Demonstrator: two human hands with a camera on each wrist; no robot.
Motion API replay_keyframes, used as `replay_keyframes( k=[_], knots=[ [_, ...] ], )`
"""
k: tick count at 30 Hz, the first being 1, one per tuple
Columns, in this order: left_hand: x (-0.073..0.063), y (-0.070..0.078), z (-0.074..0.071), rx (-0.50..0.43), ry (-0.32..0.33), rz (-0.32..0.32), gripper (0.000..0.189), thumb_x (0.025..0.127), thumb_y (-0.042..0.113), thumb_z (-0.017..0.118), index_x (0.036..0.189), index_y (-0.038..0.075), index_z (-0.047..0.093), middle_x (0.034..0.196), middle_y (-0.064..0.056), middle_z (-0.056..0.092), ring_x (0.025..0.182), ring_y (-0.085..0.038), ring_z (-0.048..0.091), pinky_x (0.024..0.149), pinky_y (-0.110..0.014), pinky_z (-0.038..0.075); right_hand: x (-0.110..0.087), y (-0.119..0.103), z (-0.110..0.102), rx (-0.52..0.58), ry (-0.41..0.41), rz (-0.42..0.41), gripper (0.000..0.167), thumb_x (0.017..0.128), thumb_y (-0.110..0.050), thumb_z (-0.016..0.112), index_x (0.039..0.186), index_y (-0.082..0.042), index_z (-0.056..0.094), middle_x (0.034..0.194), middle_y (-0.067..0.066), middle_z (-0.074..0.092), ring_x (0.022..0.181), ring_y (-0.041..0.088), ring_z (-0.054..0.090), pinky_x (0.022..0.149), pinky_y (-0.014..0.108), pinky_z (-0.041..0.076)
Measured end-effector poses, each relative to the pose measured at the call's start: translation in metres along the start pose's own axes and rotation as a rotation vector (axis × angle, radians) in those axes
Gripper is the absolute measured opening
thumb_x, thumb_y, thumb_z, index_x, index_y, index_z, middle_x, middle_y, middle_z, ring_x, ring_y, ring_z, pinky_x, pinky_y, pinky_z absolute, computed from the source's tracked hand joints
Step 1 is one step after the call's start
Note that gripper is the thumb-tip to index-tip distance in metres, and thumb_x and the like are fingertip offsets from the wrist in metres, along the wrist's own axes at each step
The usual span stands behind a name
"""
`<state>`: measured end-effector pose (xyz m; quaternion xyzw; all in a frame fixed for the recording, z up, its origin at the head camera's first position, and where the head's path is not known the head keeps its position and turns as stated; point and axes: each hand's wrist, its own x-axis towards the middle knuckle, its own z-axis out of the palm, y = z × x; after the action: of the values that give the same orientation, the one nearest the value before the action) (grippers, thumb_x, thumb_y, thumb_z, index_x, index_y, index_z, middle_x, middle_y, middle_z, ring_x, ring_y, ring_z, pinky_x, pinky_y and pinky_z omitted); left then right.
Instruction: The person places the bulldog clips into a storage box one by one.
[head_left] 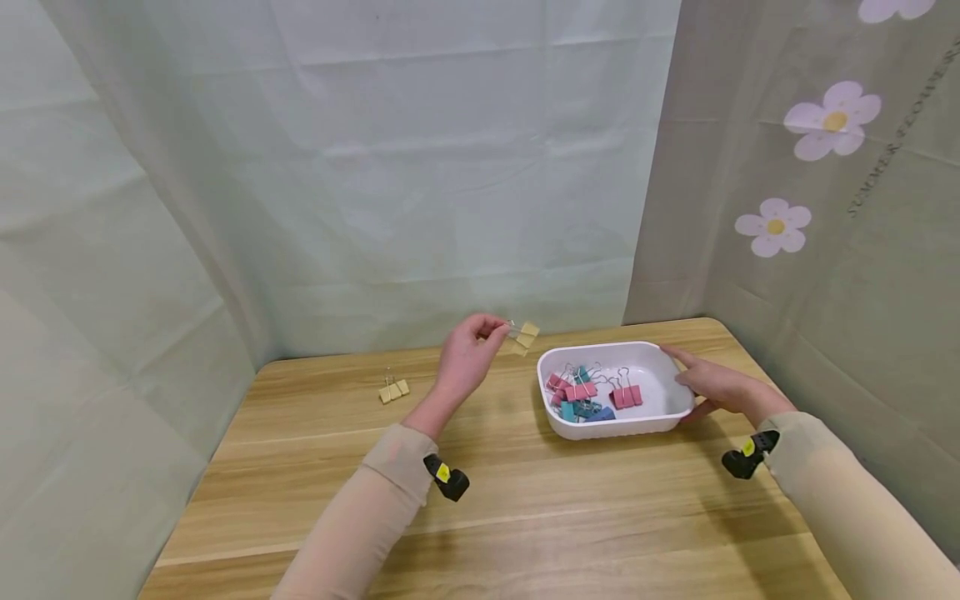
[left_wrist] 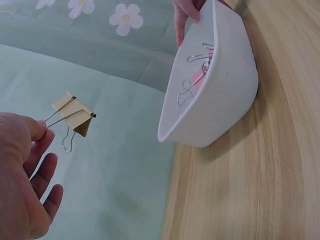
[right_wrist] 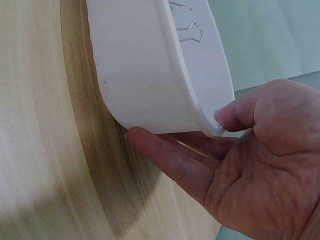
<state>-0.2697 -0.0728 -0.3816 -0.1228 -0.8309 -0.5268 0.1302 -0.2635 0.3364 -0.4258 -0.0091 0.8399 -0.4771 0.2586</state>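
Note:
My left hand [head_left: 467, 354] pinches a yellow binder clip [left_wrist: 75, 112] by one wire handle, between thumb and forefinger. The clip is held up in the air, left of a white plastic tub [head_left: 617, 429], its other handle hanging down. Pink, teal and blue binder clips lie in the tub, mostly at its left end; a pink clip [head_left: 627, 397] sits near the middle. At the tub's right end my right hand [head_left: 723, 387] grips the wall, thumb over the rim and fingers against the outside, low down. Another yellow binder clip [head_left: 393, 391] stands on the table to the left.
The wooden table [head_left: 525, 517] carries the tub towards its back right. A pale curtain [head_left: 450, 167] hangs behind the table's back edge, and a flowered curtain [head_left: 832, 317] hangs along the right side.

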Motion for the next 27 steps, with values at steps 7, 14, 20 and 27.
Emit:
replay_keyframes(
  k=[7,14,20,27],
  knots=[
    [0.001,0.003,0.01,-0.017,0.0,0.015,0.018,0.099,0.028,0.07,0.105,0.012,0.075,0.091,0.0,0.069,0.084,-0.016,0.061,0.073,-0.033,0.052,0.001,0.001,-0.002,-0.001,-0.004,0.002,0.071,0.109,-0.01,0.037,0.165,-0.018,-0.006,0.158,0.035,0.009,0.122,0.049,0.047,0.084,0.05,0.059],
    [-0.001,0.004,0.017,-0.005,-0.019,0.015,0.017,0.099,0.029,0.069,0.105,0.014,0.075,0.092,0.003,0.068,0.087,-0.015,0.061,0.075,-0.033,0.052,0.0,0.0,-0.002,0.01,-0.011,-0.002,0.07,0.108,-0.008,0.035,0.164,-0.017,-0.007,0.159,0.034,0.007,0.123,0.049,0.045,0.085,0.052,0.059],
    [-0.001,0.003,0.025,-0.001,-0.043,0.009,0.017,0.1,0.029,0.069,0.106,0.015,0.075,0.093,0.003,0.069,0.087,-0.015,0.062,0.076,-0.034,0.052,-0.001,0.0,-0.001,0.014,-0.014,-0.014,0.071,0.107,-0.007,0.035,0.164,-0.016,-0.006,0.158,0.034,0.007,0.122,0.047,0.047,0.084,0.053,0.059],
    [-0.004,0.004,0.039,0.019,-0.089,-0.017,0.018,0.101,0.031,0.067,0.108,0.016,0.074,0.096,0.004,0.068,0.089,-0.015,0.062,0.077,-0.034,0.053,0.001,0.001,-0.002,0.002,-0.001,0.001,0.071,0.108,-0.009,0.036,0.165,-0.018,-0.006,0.159,0.034,0.006,0.123,0.049,0.045,0.084,0.051,0.059]
  ],
)
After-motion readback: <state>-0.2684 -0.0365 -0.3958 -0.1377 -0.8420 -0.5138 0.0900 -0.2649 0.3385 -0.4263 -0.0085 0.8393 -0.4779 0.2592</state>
